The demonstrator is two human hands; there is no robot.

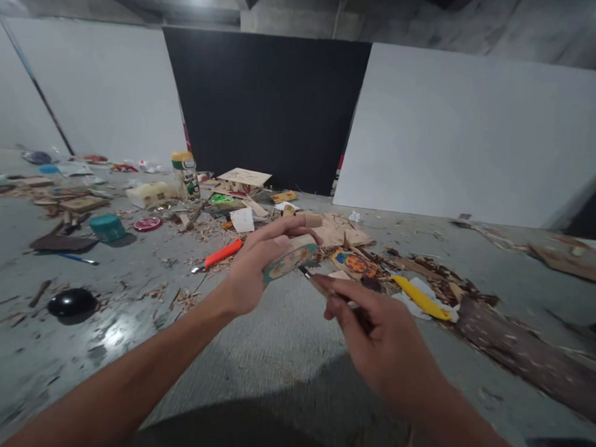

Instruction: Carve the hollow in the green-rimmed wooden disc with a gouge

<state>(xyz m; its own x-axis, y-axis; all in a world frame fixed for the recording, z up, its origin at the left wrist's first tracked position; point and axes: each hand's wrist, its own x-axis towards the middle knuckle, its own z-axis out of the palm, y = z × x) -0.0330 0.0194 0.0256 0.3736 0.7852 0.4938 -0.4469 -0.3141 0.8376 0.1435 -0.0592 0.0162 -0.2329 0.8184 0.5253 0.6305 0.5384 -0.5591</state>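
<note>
My left hand [257, 261] holds a small round wooden disc [290, 260] with a painted face, fingers curled around its edge. My right hand [372, 325] pinches a thin paintbrush [325, 289] whose tip touches the lower right rim of the disc. Both hands hover above the grey concrete floor [272, 354]. A second painted piece [353, 262], in yellow, blue and red, lies on the floor just beyond the hands.
Wood shavings and scraps litter the floor. An orange-handled knife [222, 253], a yellow cutter [420, 298], a teal tub [107, 227], a black round object [72, 302], a yellow-lidded bottle [185, 174], plywood pieces [244, 177] and bark [519, 352] lie around. White and black panels stand behind.
</note>
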